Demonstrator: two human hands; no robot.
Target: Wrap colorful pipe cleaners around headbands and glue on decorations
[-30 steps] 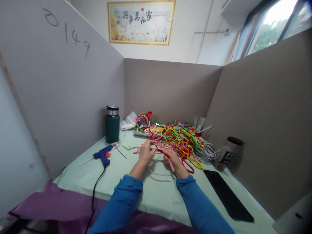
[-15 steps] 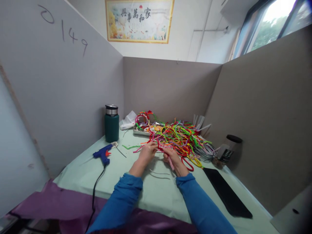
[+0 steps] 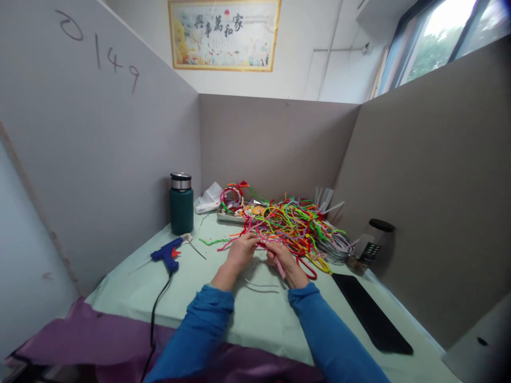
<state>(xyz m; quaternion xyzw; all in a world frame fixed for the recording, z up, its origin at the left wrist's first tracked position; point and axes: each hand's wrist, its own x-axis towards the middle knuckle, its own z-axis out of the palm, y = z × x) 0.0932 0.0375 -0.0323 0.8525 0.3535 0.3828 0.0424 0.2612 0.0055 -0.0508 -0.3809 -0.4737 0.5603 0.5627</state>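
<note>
1. Through the head camera I saw the left hand [image 3: 241, 252] closed in a fingertip pinch on a short red chenille stem [image 3: 261, 245].
2. The right hand [image 3: 281, 258] was curled shut around a pink strip [image 3: 280, 269], its thumb tip near the red stem; whether the two pieces were joined, I could not tell.
3. The work sat between the hands, over the middle of the counter [image 3: 207, 300], just before the chenille heap [image 3: 303, 221].
4. I took the step for shaping or twisting; it called for pinching close to the working point, small turns, and a light squeeze to spare the fuzz.
5. The red stem's long axis ran crosswise, hand to hand; the pink strip's pointed back toward the wearer, slanting slightly right.
</note>
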